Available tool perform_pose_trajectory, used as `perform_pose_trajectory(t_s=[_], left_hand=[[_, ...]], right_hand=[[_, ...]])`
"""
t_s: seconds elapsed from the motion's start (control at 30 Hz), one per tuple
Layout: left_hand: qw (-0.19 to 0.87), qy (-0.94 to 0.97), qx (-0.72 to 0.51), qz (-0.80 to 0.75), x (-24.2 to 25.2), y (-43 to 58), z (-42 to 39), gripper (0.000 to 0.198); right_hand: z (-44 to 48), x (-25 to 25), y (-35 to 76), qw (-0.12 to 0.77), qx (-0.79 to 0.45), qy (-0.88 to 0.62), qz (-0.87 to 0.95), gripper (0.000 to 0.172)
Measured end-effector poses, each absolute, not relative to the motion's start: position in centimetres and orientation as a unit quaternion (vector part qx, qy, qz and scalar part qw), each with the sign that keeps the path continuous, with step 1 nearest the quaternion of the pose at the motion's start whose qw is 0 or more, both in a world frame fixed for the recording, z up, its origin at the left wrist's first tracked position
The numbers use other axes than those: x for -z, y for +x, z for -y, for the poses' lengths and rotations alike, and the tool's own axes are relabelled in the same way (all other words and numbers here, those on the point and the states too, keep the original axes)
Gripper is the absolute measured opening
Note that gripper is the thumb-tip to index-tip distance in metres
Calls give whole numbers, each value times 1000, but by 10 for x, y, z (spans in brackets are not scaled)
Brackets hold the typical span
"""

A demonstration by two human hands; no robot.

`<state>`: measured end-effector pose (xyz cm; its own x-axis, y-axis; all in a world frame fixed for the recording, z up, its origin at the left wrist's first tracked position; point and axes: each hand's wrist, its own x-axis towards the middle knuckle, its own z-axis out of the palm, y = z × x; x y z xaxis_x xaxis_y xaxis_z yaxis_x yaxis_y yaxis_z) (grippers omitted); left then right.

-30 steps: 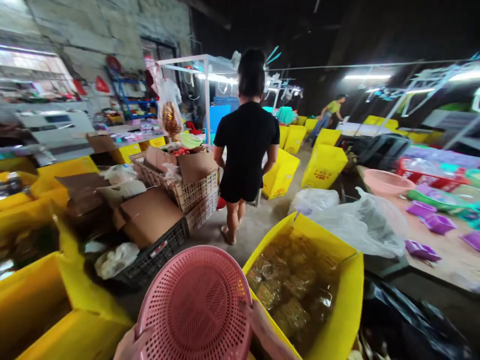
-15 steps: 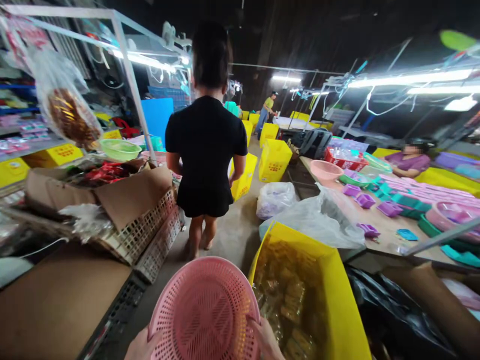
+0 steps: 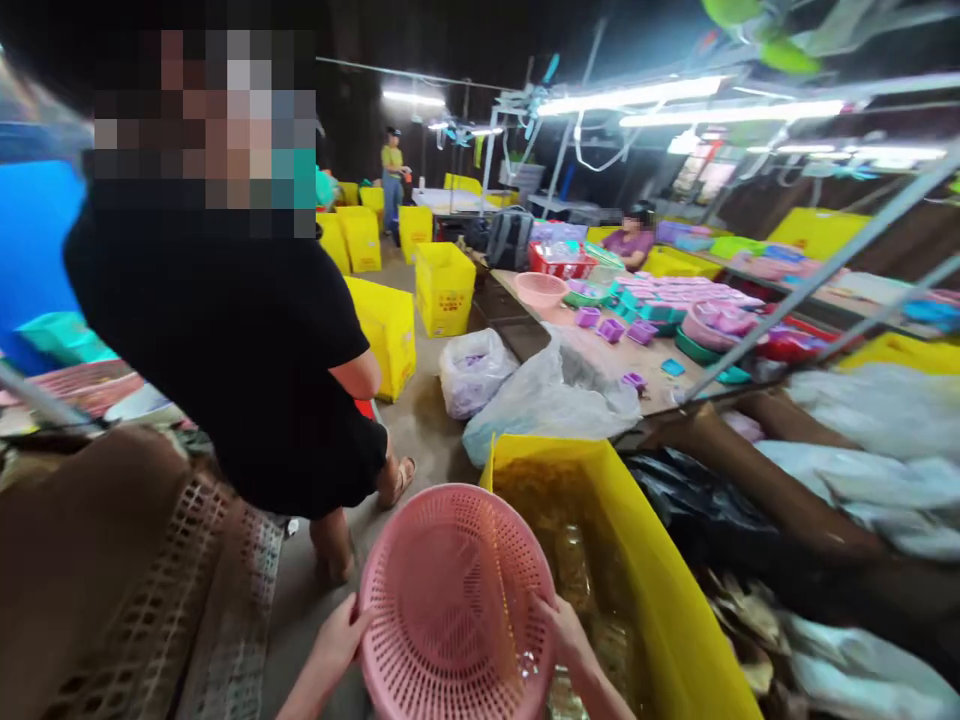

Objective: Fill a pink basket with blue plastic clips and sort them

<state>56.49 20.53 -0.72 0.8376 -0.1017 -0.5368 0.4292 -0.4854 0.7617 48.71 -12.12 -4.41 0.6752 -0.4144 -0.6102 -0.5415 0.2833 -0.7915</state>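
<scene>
A round pink plastic basket (image 3: 442, 590) with slotted sides is held low in front of me, its open top facing me. My left hand (image 3: 341, 635) grips its left rim, and my right hand (image 3: 562, 630) grips the right rim. Inside, I make out only a small clear shiny piece (image 3: 528, 662) near the lower right. Close beside the basket on the right stands a tall yellow box (image 3: 660, 560), open at the top. Clear-wrapped brownish packets (image 3: 574, 560) lie in it, and my right hand is over its near left side.
A person in black (image 3: 225, 330) stands close at the left, beside grey plastic crates (image 3: 225, 590). White plastic bags (image 3: 555, 395) lie past the yellow box. A worktable (image 3: 592, 350) at right carries purple and pink trays. More yellow boxes (image 3: 444, 290) line the aisle.
My view has swung to the right and the basket is now nearer the yellow box. The person in black has turned partly round and appears closer, at the left.
</scene>
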Motion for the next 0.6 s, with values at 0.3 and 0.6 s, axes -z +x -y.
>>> perform_pose_trajectory(t_s=[0.3, 0.6], left_hand=[[535, 712, 454, 8, 3, 708, -147, 64], [453, 753, 472, 69, 3, 835, -62, 56]], right_hand=[[107, 22, 475, 690, 87, -462, -551, 46], [153, 77, 480, 590, 239, -222, -738, 25]])
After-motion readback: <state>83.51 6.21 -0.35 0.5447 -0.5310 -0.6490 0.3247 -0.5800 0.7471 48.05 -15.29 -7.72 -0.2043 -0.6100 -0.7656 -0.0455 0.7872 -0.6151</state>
